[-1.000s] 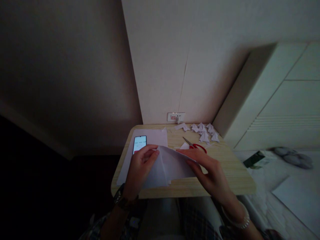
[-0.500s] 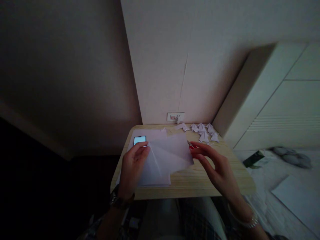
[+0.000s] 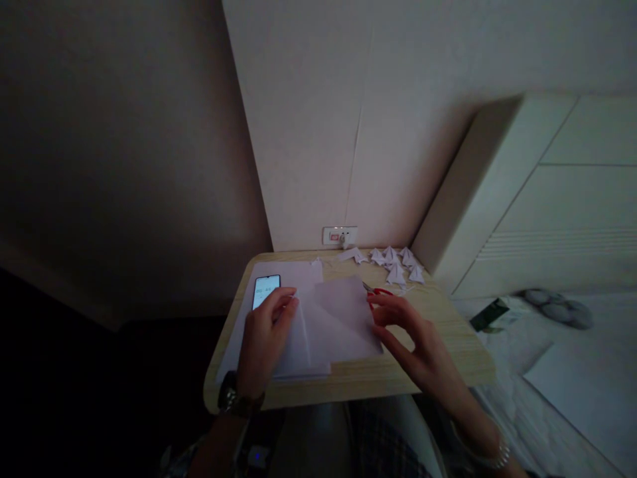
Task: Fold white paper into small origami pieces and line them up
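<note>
Left hand [image 3: 266, 332] flat, pinning the paper sheet [image 3: 333, 322]; right hand [image 3: 413, 338] spread wide beside it, holding nothing. Scissors [image 3: 378, 291] just behind the sheet could snag fingers.

dim room in a home, likely a bedroom, small wooden table [image 3: 438, 345] against a plain wall with a socket [image 3: 339, 235], pale cabinet [image 3: 542, 199] at right, slippers [image 3: 552, 309] on the floor, phone [image 3: 265, 290], folded paper shapes [image 3: 393, 260]

Lit phone [image 3: 265, 291], red scissors [image 3: 379, 291], small folded paper shapes [image 3: 393, 262] on wooden table [image 3: 448, 332].
</note>
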Demonstrator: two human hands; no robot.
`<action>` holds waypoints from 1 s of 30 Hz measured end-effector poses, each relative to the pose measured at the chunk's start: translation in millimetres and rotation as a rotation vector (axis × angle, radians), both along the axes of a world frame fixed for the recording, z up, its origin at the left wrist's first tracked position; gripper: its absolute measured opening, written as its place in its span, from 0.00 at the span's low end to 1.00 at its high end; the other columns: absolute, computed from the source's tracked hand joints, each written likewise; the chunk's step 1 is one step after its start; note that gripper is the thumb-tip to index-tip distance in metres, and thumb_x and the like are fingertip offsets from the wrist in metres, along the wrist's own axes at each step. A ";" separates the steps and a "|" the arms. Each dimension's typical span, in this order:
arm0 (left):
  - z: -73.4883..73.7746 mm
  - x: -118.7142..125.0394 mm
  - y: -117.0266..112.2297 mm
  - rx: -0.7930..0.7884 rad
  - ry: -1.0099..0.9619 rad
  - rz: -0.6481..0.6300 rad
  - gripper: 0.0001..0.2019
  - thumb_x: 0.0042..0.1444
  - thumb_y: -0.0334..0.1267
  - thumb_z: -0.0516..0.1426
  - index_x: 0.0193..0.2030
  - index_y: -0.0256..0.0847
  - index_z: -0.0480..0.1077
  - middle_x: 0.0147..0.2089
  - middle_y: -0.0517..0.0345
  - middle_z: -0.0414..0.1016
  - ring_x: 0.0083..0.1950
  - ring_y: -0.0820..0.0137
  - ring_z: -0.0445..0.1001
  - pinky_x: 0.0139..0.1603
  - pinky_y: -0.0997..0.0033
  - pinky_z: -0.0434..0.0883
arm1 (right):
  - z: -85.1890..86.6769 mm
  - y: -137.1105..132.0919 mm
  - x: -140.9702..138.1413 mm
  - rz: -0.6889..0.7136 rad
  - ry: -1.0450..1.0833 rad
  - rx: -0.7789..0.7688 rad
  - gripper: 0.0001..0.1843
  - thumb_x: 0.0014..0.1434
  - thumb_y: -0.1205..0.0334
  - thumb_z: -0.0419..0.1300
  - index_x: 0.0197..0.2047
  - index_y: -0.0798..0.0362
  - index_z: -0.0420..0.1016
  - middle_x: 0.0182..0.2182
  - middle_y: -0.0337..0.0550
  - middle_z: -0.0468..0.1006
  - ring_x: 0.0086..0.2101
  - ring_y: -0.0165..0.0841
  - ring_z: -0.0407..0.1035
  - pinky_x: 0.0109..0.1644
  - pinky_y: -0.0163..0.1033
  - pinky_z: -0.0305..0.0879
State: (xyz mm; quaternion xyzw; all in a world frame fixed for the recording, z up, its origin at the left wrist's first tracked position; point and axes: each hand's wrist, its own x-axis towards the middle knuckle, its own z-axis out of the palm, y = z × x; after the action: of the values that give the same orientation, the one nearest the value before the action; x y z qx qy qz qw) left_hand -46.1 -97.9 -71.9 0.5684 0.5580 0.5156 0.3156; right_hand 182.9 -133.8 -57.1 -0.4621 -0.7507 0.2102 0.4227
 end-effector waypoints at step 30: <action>-71.7 14.3 -32.8 -0.217 0.020 -0.059 0.20 0.59 0.51 0.50 0.28 0.38 0.71 0.28 0.51 0.77 0.30 0.65 0.74 0.32 0.66 0.70 | -89.4 14.4 14.9 -0.241 0.217 -0.075 0.09 0.54 0.67 0.56 0.36 0.53 0.78 0.32 0.44 0.81 0.31 0.35 0.74 0.35 0.38 0.70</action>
State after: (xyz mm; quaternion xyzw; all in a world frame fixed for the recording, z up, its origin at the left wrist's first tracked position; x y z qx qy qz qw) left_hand -31.8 -130.7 -143.6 0.5520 0.5968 0.4371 0.3848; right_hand 197.8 -119.5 -146.6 -0.5387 -0.6315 0.2347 0.5059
